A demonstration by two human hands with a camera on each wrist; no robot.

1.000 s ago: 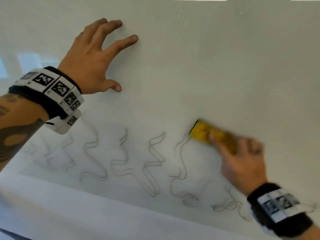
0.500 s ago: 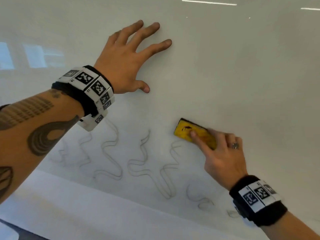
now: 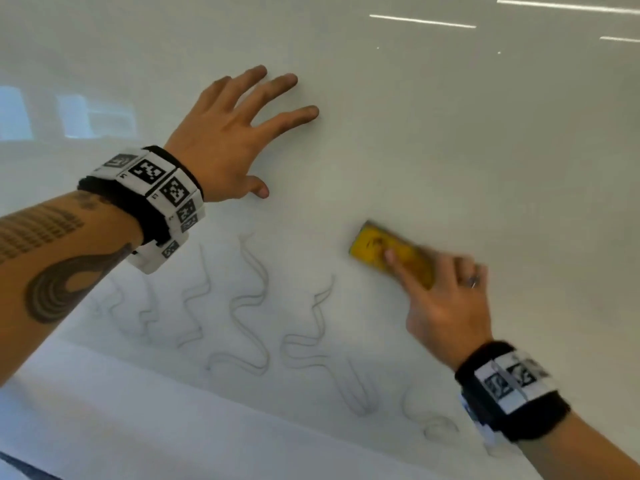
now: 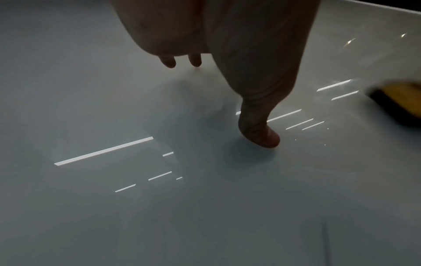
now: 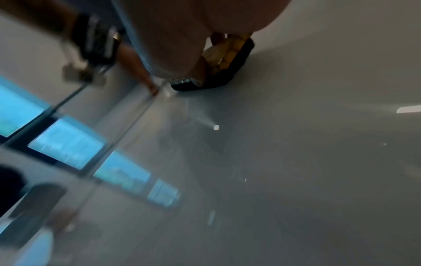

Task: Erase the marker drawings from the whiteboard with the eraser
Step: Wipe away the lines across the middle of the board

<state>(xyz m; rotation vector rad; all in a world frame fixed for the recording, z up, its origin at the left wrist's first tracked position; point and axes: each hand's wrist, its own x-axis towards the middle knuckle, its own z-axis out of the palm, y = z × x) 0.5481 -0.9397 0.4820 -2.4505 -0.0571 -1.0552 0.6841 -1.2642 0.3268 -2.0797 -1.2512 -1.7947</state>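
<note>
Head view | marker drawings [image 3: 249, 327] below eraser [image 3: 377, 251] | ceiling-light reflections [image 3: 422, 21] on whiteboard [image 3: 485, 150]

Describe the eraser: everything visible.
The yellow rectangular block eraser has a dark, felt-like underside that lies flat on the glossy white whiteboard, long axis diagonal, above the right end of the faint grey squiggles. The right hand grips its near half, forefinger on top. Motion blur hides its markings.

The whiteboard [image 3: 450, 133] is smooth and glossy, mirroring lights; the yellow eraser [image 3: 372, 245] has a dark, felt-like underside.
</note>
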